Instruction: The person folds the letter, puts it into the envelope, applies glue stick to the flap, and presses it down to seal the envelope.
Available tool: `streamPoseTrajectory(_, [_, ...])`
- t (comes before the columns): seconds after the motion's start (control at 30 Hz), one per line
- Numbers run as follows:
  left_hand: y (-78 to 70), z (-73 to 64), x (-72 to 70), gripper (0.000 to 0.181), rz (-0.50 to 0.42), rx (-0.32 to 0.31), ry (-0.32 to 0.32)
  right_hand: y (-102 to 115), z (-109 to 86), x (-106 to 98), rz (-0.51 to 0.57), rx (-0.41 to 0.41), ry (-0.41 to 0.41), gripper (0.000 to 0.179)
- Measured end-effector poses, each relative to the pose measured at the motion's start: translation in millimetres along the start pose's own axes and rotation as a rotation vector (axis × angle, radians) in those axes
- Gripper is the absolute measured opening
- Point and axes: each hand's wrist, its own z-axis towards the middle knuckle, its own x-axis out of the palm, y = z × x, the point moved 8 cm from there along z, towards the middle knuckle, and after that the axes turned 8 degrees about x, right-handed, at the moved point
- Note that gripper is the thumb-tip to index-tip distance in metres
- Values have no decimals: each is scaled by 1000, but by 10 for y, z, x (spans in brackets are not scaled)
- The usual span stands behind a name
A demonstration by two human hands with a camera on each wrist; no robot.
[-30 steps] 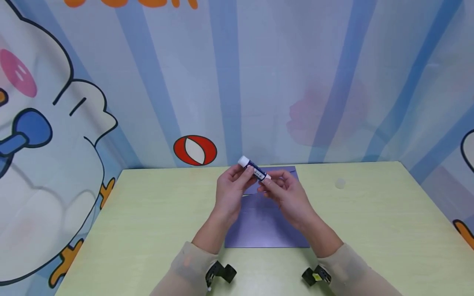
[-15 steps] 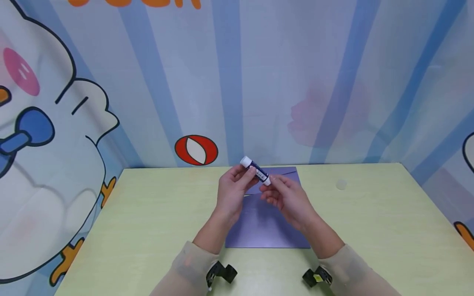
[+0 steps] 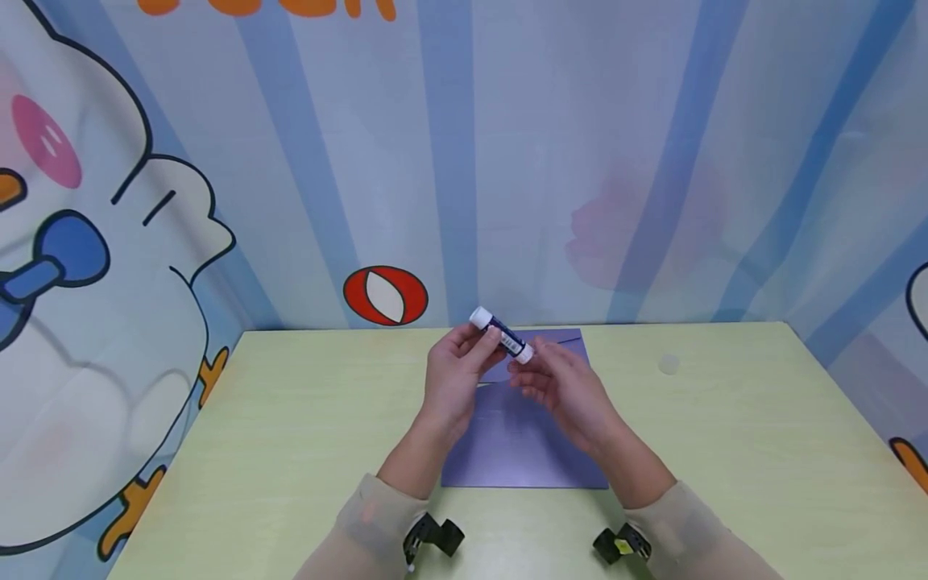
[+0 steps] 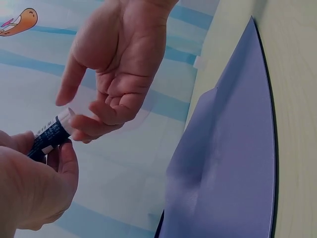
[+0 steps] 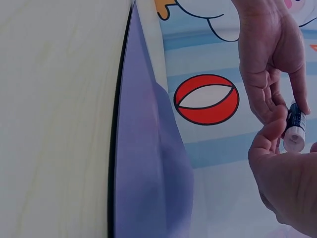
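Note:
My left hand point(image 3: 455, 374) pinches a glue stick point(image 3: 511, 341) between thumb and fingers, tilted, with one white end up to the left. The stick has a dark blue label and white ends. Beside its lower white end is my right hand point(image 3: 569, 395), its fingers loosely bent. In the right wrist view a small gap shows between the right thumb and the glue stick point(image 5: 295, 131); whether a fingertip touches it is hard to tell. Beneath both hands a purple envelope point(image 3: 522, 455) lies on the table, its flap raised in the left wrist view.
A small translucent disc point(image 3: 669, 364) lies on the pale table point(image 3: 333, 419) to the right of the envelope. Behind the table hangs a blue striped backdrop point(image 3: 515, 161) with printed cartoon figures. Each wrist wears a black camera.
The right thumb and fingers have shifted slightly around the lower end of the glue stick. The left hand keeps its hold, and the envelope has stayed put.

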Motion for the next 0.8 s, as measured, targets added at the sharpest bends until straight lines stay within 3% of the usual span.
streamPoseTrajectory(0.17, [31,1,5,33,-1,2,9,-31,2,5,43,31,1,41])
streamPoseTrajectory(0.3, [26,-9,3,34,6,-4,6,12,-5,-21,2,-35,-45,30])
streamPoseTrajectory(0.5, [7,-18,-11,35,10,-16,-2,86,-36,-20,-80,-111,-84,35])
streamPoseTrajectory(0.8, [23,5,7,32,-6,8,10,-16,-10,41,15,43,24,47])
